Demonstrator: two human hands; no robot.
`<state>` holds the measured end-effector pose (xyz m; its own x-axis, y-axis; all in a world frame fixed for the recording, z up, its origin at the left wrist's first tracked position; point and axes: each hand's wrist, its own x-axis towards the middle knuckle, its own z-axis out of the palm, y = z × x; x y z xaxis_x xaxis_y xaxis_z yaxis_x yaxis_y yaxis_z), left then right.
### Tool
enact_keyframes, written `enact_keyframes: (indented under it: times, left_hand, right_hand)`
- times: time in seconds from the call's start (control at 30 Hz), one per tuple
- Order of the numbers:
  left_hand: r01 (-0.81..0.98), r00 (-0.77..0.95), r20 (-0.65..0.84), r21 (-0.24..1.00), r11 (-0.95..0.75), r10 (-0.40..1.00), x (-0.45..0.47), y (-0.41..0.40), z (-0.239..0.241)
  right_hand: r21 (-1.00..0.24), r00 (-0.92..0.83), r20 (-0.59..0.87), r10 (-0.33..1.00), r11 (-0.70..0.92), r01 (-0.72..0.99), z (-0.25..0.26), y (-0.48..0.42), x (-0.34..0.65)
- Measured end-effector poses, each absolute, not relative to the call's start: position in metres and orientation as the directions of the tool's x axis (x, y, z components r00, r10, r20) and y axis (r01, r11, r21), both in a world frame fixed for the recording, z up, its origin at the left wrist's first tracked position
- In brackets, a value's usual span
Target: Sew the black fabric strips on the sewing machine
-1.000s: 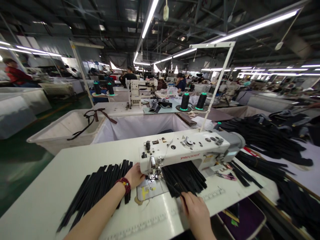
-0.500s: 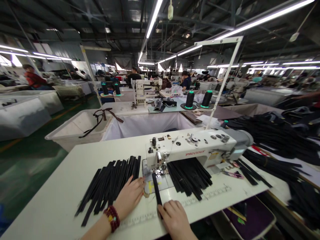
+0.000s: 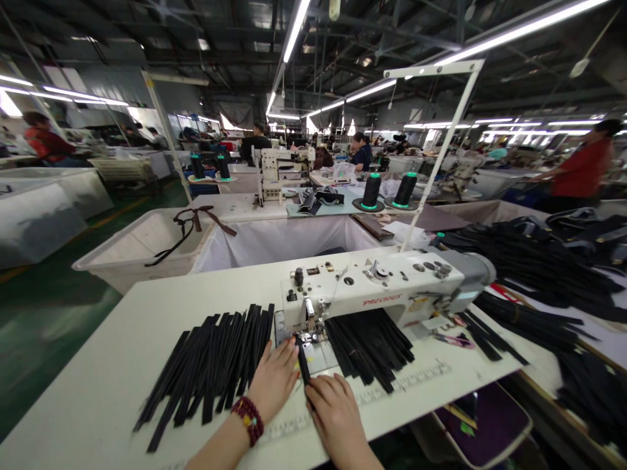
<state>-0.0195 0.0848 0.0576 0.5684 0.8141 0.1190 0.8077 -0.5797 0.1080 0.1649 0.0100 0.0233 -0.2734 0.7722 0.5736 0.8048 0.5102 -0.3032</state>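
A narrow black fabric strip (image 3: 302,363) runs from the presser foot (image 3: 309,335) of a white sewing machine (image 3: 350,294) toward me. My right hand (image 3: 336,411) grips its near end, fingers closed over it. Beside the foot, my left hand (image 3: 275,380) lies with fingers stretched out, the tips at the strip's left edge; a beaded bracelet circles that wrist. To the left lies a spread pile of black strips (image 3: 210,365). Another bunch of black strips (image 3: 369,349) sits under the machine arm.
Pink-handled snips (image 3: 455,340) and a few loose strips (image 3: 490,336) lie at the right of the white table (image 3: 112,365). Behind it stand a cloth-lined bin (image 3: 274,241) and thread cones (image 3: 373,192). Dark fabric (image 3: 533,261) is heaped right. Other people work farther back.
My left hand has moved right, from the left pile to the strip beside the presser foot. My right hand has shifted slightly upward along the strip. A person in red now shows at far right.
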Motion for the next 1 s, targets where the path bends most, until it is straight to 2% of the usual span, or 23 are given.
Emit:
enact_keyframes:
  times: [0.23,0.53,0.77,1.0]
  left_hand:
    - [0.816,0.563,0.087,0.101,-0.569,0.822,-0.018,0.088,0.058]
    - [0.826,0.544,0.091,0.116,-0.551,0.834,-0.016,0.087,0.056]
    - [0.779,0.61,0.086,0.119,-0.616,0.788,-0.021,0.068,0.061]
    - [0.779,0.612,0.077,0.112,-0.616,0.787,-0.02,0.074,0.062]
  right_hand:
    - [-0.357,-0.254,0.529,0.809,0.484,0.799,0.025,0.008,0.164]
    - [-0.315,-0.301,0.508,0.807,0.499,0.808,0.031,0.003,0.166]
    - [-0.22,-0.377,0.589,0.715,0.591,0.777,0.026,-0.022,0.179]
    - [-0.295,-0.322,0.615,0.72,0.589,0.752,0.028,-0.009,0.175]
